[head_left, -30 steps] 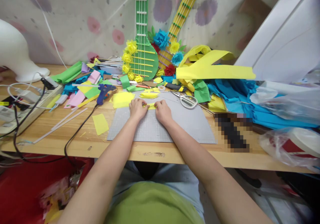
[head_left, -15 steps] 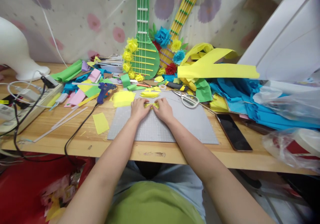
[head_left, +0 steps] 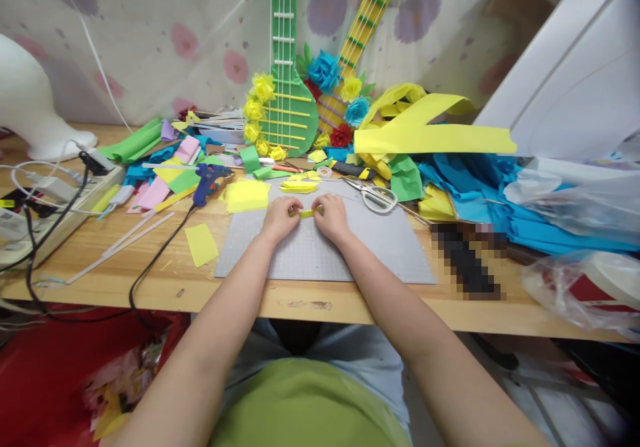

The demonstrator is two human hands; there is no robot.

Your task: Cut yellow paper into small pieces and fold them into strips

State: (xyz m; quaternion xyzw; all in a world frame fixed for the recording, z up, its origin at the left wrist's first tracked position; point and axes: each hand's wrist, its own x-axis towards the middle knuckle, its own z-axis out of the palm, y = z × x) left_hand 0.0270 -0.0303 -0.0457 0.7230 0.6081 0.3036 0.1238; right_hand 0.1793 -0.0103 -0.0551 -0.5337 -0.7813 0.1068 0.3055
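Observation:
Between my two hands is a narrow strip of yellow paper (head_left: pixel 306 214), pinched at both ends just over the grey cutting mat (head_left: pixel 300 254). My left hand (head_left: pixel 283 219) grips its left end, thumb and fingers closed. At the right end, my right hand (head_left: pixel 331 215) pinches it the same way. Just beyond my fingers lies a small pile of folded yellow paper pieces (head_left: pixel 299 186). A stack of flat yellow paper (head_left: pixel 247 196) sits to the left, over the mat's edge. White-handled scissors (head_left: pixel 379 200) rest on the mat to the right.
A blue glue gun (head_left: pixel 204 184) with its black cord and a loose yellow sheet (head_left: pixel 201 245) lie left. At the back stand a green paper guitar (head_left: pixel 290 117) and a yellow one (head_left: pixel 367 24). Blue crepe paper (head_left: pixel 475 187) is heaped right, above a blurred-out dark object (head_left: pixel 467 260).
My hands have moved slightly apart, and more of the yellow strip shows between them. The view has shifted a little.

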